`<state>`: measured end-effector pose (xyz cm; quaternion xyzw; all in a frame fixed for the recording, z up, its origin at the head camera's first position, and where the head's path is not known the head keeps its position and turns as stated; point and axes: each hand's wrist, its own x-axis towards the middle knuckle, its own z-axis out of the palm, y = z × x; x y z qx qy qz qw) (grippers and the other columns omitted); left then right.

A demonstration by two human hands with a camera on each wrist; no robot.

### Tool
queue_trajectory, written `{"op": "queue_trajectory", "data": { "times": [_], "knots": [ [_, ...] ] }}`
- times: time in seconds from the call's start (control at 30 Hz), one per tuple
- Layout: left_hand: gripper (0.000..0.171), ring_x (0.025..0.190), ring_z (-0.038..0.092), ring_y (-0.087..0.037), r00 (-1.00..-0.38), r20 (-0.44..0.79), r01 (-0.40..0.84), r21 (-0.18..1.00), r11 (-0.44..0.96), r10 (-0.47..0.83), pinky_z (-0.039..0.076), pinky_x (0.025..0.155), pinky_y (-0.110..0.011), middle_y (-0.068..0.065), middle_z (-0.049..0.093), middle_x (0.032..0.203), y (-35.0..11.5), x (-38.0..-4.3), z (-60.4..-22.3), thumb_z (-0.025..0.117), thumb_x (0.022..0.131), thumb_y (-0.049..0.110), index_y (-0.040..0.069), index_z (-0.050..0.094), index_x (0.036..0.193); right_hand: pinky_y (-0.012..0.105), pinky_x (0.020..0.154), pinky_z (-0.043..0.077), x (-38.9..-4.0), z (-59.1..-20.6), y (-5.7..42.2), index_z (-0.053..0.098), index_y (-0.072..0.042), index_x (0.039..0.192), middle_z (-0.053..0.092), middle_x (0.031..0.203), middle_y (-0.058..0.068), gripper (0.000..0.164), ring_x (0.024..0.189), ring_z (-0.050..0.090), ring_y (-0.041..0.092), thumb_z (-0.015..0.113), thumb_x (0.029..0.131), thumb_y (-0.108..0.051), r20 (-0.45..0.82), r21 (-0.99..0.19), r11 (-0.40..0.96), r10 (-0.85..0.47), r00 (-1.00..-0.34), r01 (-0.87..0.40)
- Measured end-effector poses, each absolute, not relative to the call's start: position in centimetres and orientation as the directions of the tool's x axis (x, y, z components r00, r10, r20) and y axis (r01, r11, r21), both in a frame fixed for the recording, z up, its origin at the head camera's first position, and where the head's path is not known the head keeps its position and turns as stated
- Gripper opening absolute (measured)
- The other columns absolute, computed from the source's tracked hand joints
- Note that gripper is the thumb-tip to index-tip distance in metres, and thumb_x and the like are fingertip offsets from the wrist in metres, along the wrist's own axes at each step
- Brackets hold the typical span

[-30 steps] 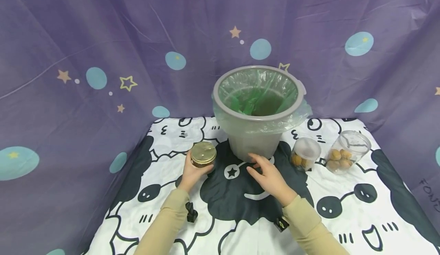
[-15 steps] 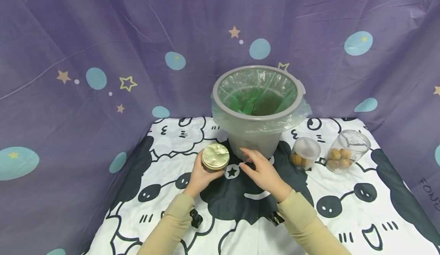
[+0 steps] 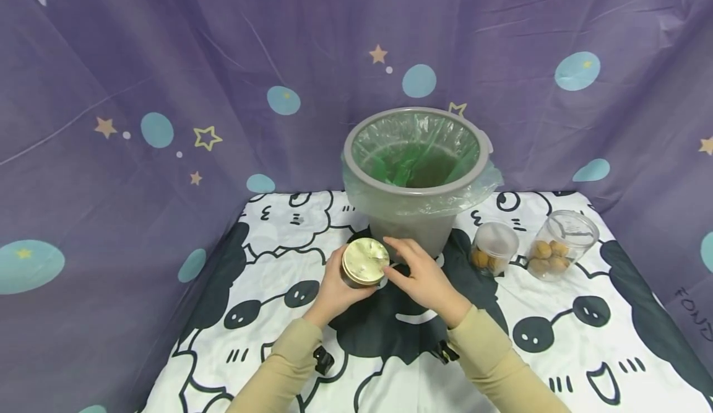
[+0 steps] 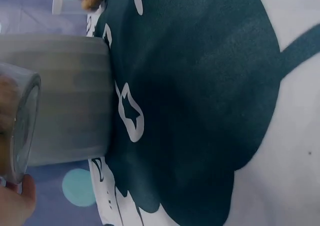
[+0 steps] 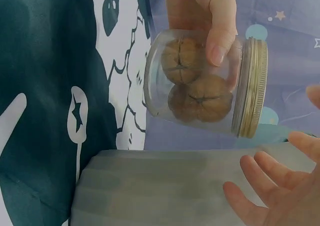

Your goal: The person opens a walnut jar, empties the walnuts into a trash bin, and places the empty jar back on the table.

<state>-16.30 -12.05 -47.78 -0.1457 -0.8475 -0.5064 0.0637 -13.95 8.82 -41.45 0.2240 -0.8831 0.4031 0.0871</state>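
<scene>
Right-wrist view: the left hand [image 5: 202, 8] is gripping a clear, gold-lidded cylindrical jar [image 5: 239, 88] of brown walnuts [image 5: 210, 98], the right hand [image 5: 282, 188] hovering spread-fingered beside it.

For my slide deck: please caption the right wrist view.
Left hand grips a lidded jar of walnuts; right hand, fingers spread, hovers nearby.

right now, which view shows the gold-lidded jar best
The right wrist view: it shows the jar side-on, with its gold lid and walnuts. The head view shows mostly the lid's top; the left wrist view only the base end, cut by the frame edge.
</scene>
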Motion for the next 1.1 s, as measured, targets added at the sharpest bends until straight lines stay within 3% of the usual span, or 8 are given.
{"op": "queue_trajectory", "data": {
  "times": [0.23, 0.63, 1.1],
  "knots": [
    [0.090, 0.118, 0.044, -0.026, -0.936, 0.262, 0.348, 0.781, 0.518, 0.235, 0.039, 0.099, -0.048, -0.005, 0.052, 0.127, -11.5, -15.8, -47.2, 0.089, 0.058, 0.023, 0.014, 0.044, 0.135, 0.048, 0.092, 0.048, -13.8, -41.6, 9.1, 0.049, -0.009, 0.137, 0.053, 0.128, 0.015, 0.061, 0.114, 0.056, 0.032, 0.071, 0.085, -0.031, 0.373, -0.598, 0.621, -0.344, -0.862, -0.506],
    [0.091, 0.114, 0.045, -0.026, -0.866, 0.375, 0.496, 0.575, 0.650, 0.330, 0.045, 0.092, -0.044, -0.009, 0.055, 0.128, -10.6, -15.3, -46.9, 0.089, 0.056, 0.029, 0.008, 0.046, 0.133, 0.049, 0.089, 0.050, -13.4, -42.4, 9.4, 0.047, -0.013, 0.140, 0.053, 0.126, 0.015, 0.075, 0.112, 0.056, 0.032, 0.079, 0.076, -0.033, 0.356, -0.591, 0.628, -0.362, -0.862, -0.507],
    [0.086, 0.114, 0.046, -0.028, -0.835, 0.404, 0.544, 0.500, 0.674, 0.374, 0.044, 0.094, -0.044, -0.009, 0.056, 0.127, -9.8, -15.0, -47.2, 0.088, 0.058, 0.030, 0.008, 0.048, 0.131, 0.047, 0.085, 0.051, -13.0, -43.1, 9.7, 0.046, -0.012, 0.140, 0.052, 0.128, 0.015, 0.078, 0.109, 0.056, 0.031, 0.081, 0.074, -0.033, 0.320, -0.608, 0.613, -0.393, -0.862, -0.505]
  ]
}}
